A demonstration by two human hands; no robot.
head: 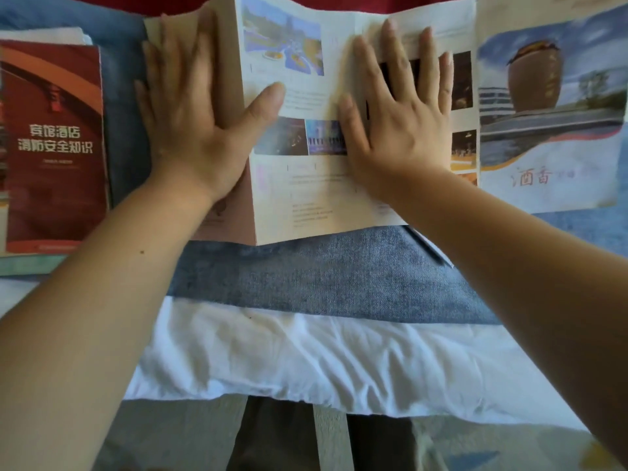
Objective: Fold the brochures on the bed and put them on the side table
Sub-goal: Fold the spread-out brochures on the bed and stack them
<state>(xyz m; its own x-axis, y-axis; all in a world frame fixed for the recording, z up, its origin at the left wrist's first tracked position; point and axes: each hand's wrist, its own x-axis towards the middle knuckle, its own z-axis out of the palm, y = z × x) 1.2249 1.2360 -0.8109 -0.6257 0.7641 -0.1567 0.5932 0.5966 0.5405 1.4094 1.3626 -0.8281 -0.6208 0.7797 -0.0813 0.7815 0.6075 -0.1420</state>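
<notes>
Two hands (190, 130) flat, brochure (306, 198) beneath fingers (396, 52)

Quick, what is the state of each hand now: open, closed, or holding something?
Left hand: open, fingers straight, pressing flat on the brochure.
Right hand: open, fingers spread, pressing flat on the same brochure.

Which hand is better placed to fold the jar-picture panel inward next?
Right, probably. The right hand lies flat on the brochure beside the free jar-picture panel; the left hand presses the far beige panel.
</notes>
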